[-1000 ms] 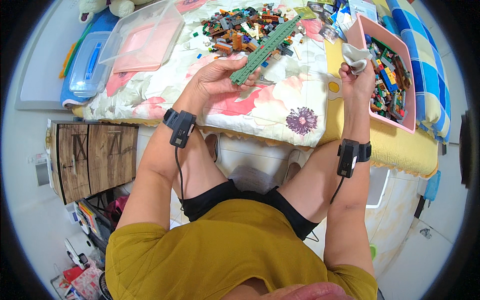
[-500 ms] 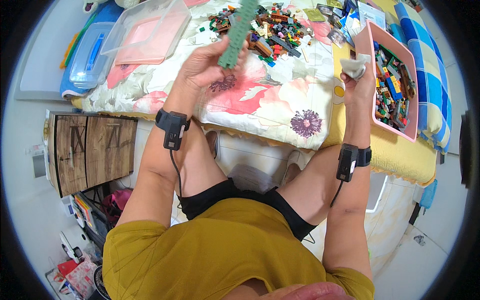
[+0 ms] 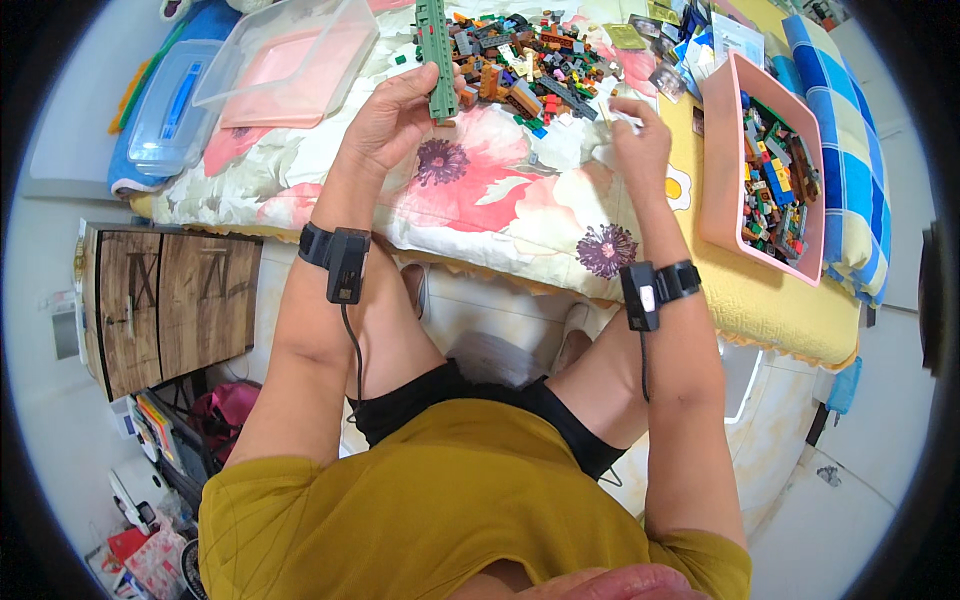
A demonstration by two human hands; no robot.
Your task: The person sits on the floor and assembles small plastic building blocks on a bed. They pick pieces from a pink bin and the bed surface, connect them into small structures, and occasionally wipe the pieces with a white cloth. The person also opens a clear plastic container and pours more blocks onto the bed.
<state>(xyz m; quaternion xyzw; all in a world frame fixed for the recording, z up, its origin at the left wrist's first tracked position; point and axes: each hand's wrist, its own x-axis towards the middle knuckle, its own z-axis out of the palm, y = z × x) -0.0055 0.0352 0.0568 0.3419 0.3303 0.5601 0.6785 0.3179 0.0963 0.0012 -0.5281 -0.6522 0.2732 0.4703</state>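
My left hand (image 3: 388, 122) is closed around the lower end of a long green studded toy brick piece (image 3: 437, 58), which stands nearly upright and runs up to the top edge of the view. My right hand (image 3: 645, 142) is closed on a crumpled white cloth (image 3: 628, 120), mostly hidden by the fingers. Between and beyond both hands lies a heap of mixed toy bricks (image 3: 540, 62) on the flowered bedcover (image 3: 500, 210).
A pink bin (image 3: 722, 165) of toy bricks stands at the right, beside a blue checked pillow (image 3: 850, 150). Clear and pink plastic boxes (image 3: 300, 70) sit at the far left, by a lidded blue case (image 3: 175, 110). Packets and cards (image 3: 690, 45) lie at the back right.
My right hand has moved left with the white cloth, away from the pink bin. My left hand has shifted slightly left, and the green piece is now more upright.
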